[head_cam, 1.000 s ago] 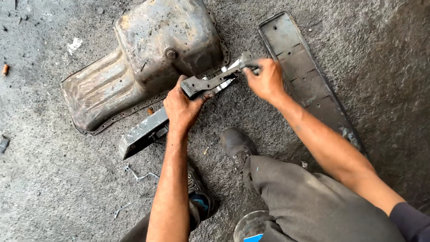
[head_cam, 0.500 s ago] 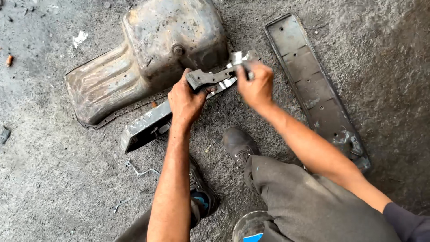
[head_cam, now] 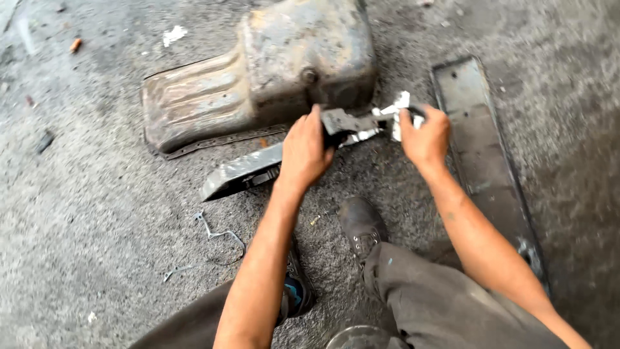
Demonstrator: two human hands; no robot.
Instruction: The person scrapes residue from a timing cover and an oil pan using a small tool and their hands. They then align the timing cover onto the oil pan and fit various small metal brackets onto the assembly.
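The rough grey concrete floor (head_cam: 97,258) carries everything here, and it looks like an outdoor or workshop yard, gritty and stained, with no walls in view. Largest on it is the dented, rusty sheet-metal oil pan (head_cam: 271,77), lying upside down toward the far edge of the view with its drain plug showing. To the right lies a long flat dark metal cover plate (head_cam: 478,155), running away from the person at a slant, well apart from the pan.

Between them sits the work in hand: a long grey metal bracket (head_cam: 258,169), one end resting on the floor near the pan's flange, the other lifted. The left hand (head_cam: 305,154) is clenched over its raised dark end. The right hand (head_cam: 425,134) is closed around a small bright silvery piece (head_cam: 395,110) at that same end (its exact form is too blurred to tell).

The step seems to be working that bright piece against the bracket, fitting or freeing it; the next move likely calls for a steady left grip while the right twists or pulls.

A black worn shoe (head_cam: 360,223) stands just below the bracket, and a thin bent wire (head_cam: 216,229) lies left of it.
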